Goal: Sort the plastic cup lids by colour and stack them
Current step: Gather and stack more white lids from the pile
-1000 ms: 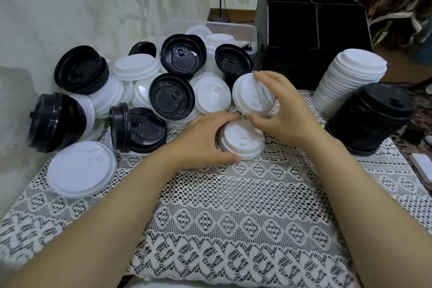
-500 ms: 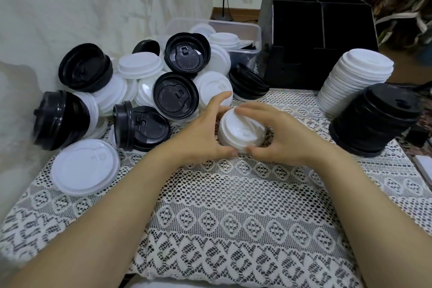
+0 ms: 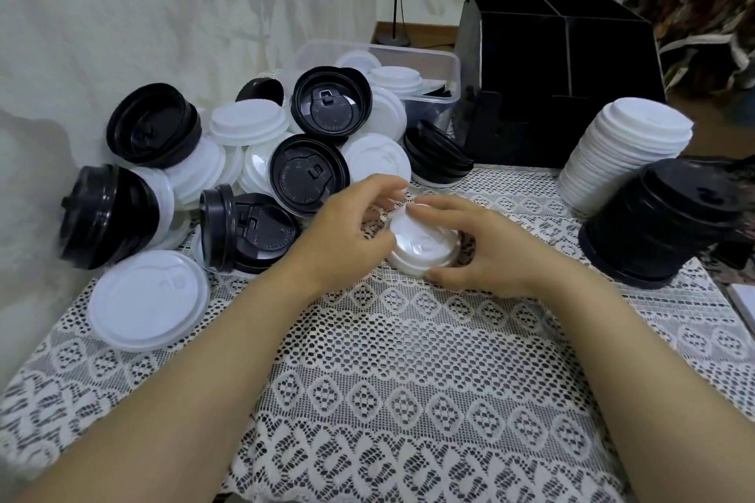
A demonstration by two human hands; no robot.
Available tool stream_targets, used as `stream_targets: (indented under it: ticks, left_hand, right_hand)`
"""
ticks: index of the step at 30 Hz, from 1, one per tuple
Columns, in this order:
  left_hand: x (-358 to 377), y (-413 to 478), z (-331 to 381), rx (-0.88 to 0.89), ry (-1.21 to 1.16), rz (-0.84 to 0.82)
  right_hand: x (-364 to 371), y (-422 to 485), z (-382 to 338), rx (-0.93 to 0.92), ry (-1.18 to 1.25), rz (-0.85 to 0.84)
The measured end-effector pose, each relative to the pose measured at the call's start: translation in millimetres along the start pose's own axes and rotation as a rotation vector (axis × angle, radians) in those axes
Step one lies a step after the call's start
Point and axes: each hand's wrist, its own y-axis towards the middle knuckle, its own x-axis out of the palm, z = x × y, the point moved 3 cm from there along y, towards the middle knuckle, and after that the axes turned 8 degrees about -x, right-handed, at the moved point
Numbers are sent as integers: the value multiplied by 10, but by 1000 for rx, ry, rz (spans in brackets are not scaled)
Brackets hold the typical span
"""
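A short stack of white lids (image 3: 423, 245) stands on the lace cloth at the table's middle. My right hand (image 3: 486, 249) curls round its right side, fingertips on its top and thumb at its base. My left hand (image 3: 351, 233) touches its left side, fingers lifted and blurred above it. A mixed heap of black and white lids (image 3: 261, 159) lies at the back left. At the right lean a tall white stack (image 3: 625, 151) and a black stack (image 3: 657, 221).
A large white lid (image 3: 149, 300) lies flat at the left. Behind the heap is a clear plastic tub (image 3: 408, 57) holding lids, and a black divided box (image 3: 559, 82) stands at the back right. The table's right edge runs close to the black stack.
The right hand set a white lid onto the one on the cloth and both hands closed round the small stack. Now the left hand's fingers lift off its top.
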Motion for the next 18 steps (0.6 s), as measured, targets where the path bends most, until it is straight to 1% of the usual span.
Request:
stream_targets:
  ticks: [3, 5, 6, 8, 13, 16, 18]
  left_hand:
    - [-89, -1, 68, 175, 102, 315]
    - [-115, 8, 71, 225, 178, 435]
    - [-119, 16, 61, 223, 215, 464]
    - [-105, 33, 14, 176, 298, 453]
    - [-43, 112, -139, -40, 522, 241]
    - [-22, 154, -166, -118, 556, 171]
    - [-23, 175, -157, -100, 532, 198]
  right_hand:
    - [-30, 6, 1, -1, -36, -11]
    - [-52, -1, -22, 6, -53, -12]
    - [-61, -6, -32, 8, -59, -4]
    - [-71, -19, -51, 2, -73, 21]
    - [-33, -48, -60, -14, -41, 12]
    - [-29, -46, -55, 1, -18, 9]
    - [-22, -43, -48, 10, -4, 2]
